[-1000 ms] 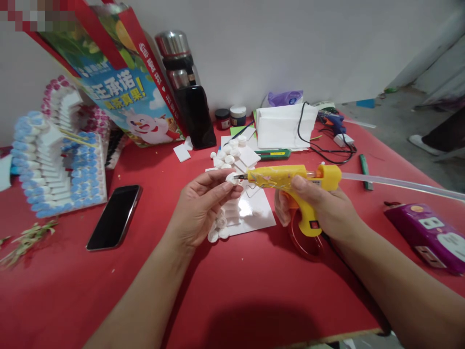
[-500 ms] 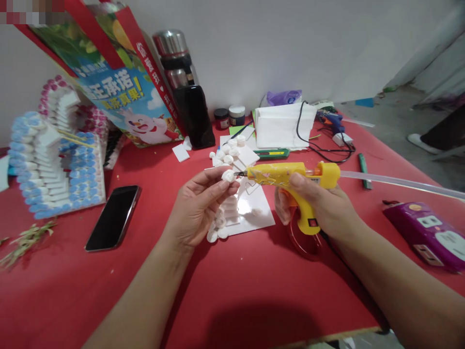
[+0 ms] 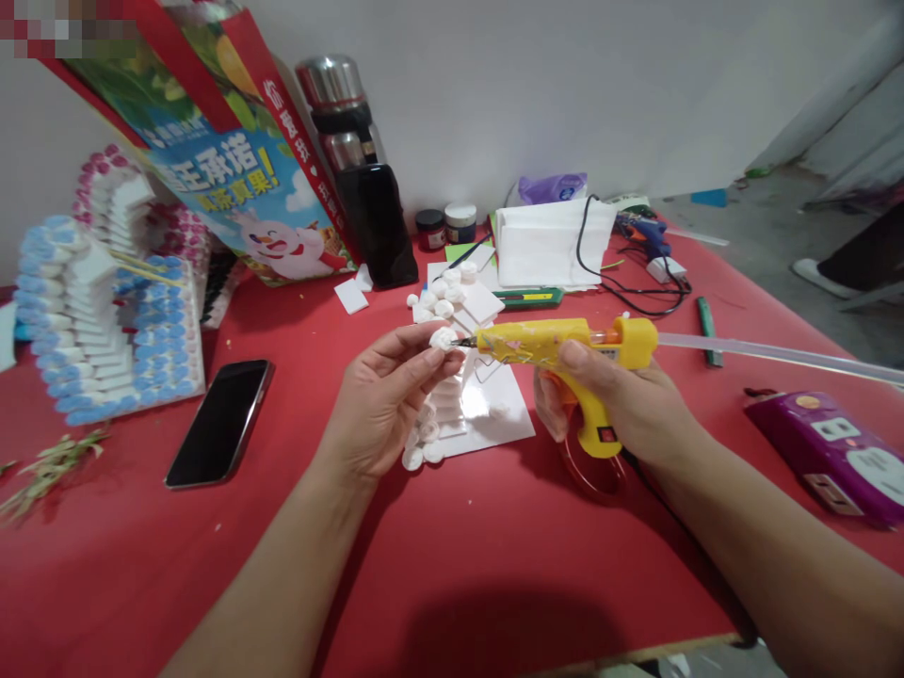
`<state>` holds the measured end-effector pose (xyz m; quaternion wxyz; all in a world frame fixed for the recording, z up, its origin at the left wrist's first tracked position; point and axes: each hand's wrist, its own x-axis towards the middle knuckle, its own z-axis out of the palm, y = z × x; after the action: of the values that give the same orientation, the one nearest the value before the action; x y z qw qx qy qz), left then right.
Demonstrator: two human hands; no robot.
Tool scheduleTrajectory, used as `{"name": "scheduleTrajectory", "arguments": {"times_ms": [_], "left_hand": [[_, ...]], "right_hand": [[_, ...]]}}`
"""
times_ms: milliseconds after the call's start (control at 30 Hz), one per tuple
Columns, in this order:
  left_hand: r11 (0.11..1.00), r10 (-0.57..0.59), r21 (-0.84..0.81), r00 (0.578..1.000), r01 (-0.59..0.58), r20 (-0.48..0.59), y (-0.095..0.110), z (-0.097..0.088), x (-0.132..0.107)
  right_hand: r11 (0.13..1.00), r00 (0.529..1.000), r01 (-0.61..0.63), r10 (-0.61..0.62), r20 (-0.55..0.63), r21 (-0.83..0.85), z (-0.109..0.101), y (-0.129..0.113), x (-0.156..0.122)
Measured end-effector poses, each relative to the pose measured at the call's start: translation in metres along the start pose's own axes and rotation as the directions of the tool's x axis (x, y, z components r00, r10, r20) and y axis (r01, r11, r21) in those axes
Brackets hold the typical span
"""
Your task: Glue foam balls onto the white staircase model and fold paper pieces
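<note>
Between the thumb and fingers of my left hand [image 3: 385, 395] is a small white ruffled rosette [image 3: 443, 338]. My right hand [image 3: 621, 395] grips a yellow hot glue gun [image 3: 537, 343], its metal nozzle pointing left and touching or nearly touching the rosette. A long clear glue stick [image 3: 763, 352] sticks out of the gun's back end. Below my hands lies a white board [image 3: 501, 428] with stacked white strips and several round white pieces [image 3: 422, 459] along its left edge. More white rosettes [image 3: 443, 308] are heaped just behind my left hand.
On the left stand a blue-and-white craft model [image 3: 49, 330], a smartphone [image 3: 220, 424] and a printed bag [image 3: 247, 179]. Behind are a thermos [image 3: 331, 85], an upright black phone [image 3: 379, 226], paint jars [image 3: 461, 225] and a green cutter [image 3: 529, 298]. A purple power strip [image 3: 833, 461] lies right.
The glue gun has shifted very slightly left, its nozzle now further over the rosette. My left hand stays nearly in place, with the rosette turned a little.
</note>
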<state>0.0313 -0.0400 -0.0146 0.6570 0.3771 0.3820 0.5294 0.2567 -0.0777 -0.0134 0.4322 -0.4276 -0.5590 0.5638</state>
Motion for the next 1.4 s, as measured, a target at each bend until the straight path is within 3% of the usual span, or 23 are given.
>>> {"name": "scheduleTrajectory", "arguments": {"times_ms": [400,533,667,833,967,1133,1200,1300,1400], "left_hand": [[0.999,-0.007,-0.052,0.997,0.011,0.071,-0.001,-0.001,0.000],[0.998,0.044,0.036,0.997,-0.046,0.066,-0.002,-0.003,0.001],[0.958,0.151,0.235,0.986,-0.164,0.071,0.002,-0.009,0.000],[0.770,0.306,0.541,0.940,-0.339,0.154,0.021,-0.011,0.005],[0.488,0.405,0.679,0.832,-0.548,0.380,0.039,-0.006,0.019],[0.136,0.403,0.727,0.708,-0.673,0.580,0.052,0.005,0.042],[0.085,0.373,0.716,0.689,-0.693,0.622,0.056,0.010,0.053],[0.096,0.315,0.689,0.679,-0.718,0.663,0.062,0.017,0.071],[0.044,0.239,0.670,0.659,-0.741,0.713,0.071,0.025,0.088]], "right_hand": [[1.000,0.999,0.000,0.001,-0.032,0.012,-0.001,0.000,0.002],[0.995,0.996,0.018,-0.009,-0.084,0.100,0.000,-0.002,0.002],[0.984,0.985,0.030,0.000,-0.172,0.175,-0.001,-0.002,0.004],[0.980,0.960,0.073,-0.018,-0.281,0.184,-0.002,-0.005,0.007],[0.963,0.943,0.105,-0.017,-0.334,0.249,-0.003,-0.009,0.008],[0.940,0.932,0.164,-0.047,-0.360,0.300,-0.005,-0.010,0.007],[0.928,0.927,0.187,-0.058,-0.371,0.322,-0.005,-0.011,0.007],[0.910,0.912,0.234,-0.083,-0.401,0.343,-0.006,-0.013,0.008],[0.896,0.905,0.258,-0.094,-0.416,0.360,-0.007,-0.016,0.007]]}}
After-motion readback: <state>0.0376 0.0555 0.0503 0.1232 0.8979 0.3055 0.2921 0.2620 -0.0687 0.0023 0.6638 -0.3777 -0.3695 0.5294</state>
